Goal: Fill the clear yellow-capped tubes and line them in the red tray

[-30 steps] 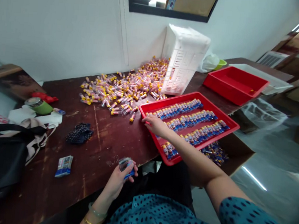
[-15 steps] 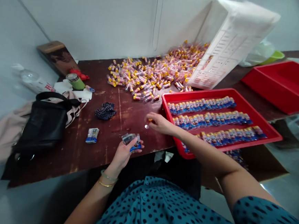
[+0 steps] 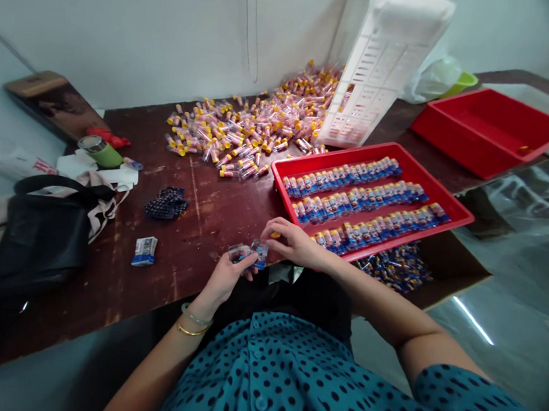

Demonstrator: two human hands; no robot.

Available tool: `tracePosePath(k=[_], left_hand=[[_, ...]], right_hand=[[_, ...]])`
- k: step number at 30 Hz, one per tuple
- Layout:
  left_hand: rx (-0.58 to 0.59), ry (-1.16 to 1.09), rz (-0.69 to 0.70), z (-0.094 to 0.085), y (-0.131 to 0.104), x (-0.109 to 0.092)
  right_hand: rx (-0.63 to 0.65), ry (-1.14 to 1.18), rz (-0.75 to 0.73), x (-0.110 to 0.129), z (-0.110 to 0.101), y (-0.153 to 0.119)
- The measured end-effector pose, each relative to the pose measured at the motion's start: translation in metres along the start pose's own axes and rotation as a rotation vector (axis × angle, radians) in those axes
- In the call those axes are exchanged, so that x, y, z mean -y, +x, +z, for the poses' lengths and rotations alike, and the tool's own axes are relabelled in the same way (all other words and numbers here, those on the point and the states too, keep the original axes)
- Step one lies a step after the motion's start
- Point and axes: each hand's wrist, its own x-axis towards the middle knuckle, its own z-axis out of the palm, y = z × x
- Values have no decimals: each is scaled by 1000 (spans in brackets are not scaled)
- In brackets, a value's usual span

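The shirt [image 3: 298, 385] is teal, scattered with black polka dots, and round teal buttons [image 3: 261, 404] run down its front. The short right sleeve [image 3: 454, 394], in matching fabric, ends above the elbow. The wrist of the left hand [image 3: 228, 276] wears a pale green bangle [image 3: 194, 317] and a thinner gold bangle [image 3: 191, 332]. Black cloth [image 3: 308, 297] covers the lap.

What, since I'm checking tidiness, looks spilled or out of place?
The white basket appears tipped on its side, with yellow-capped tubes heaped loose on the table beside it, as if poured out; one stray yellow piece lies in the red bin.
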Motion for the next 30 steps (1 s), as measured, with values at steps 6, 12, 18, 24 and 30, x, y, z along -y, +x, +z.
tracePosePath(k=[6, 12, 18, 24, 30], left_hand=[[9, 57, 0, -6, 1, 0], [85, 119, 30, 0, 2, -4], [85, 124, 41, 9, 0, -5], [169, 37, -48, 20, -6, 2], [181, -79, -111, 26, -8, 6]], right_hand=[[-272, 495, 253, -10, -20, -11], [-246, 619, 275, 1, -23, -11], [-178, 356, 151, 5, -15, -11], [-257, 199, 240, -4, 9, -25], [-309, 378, 274, -6, 37, -45]])
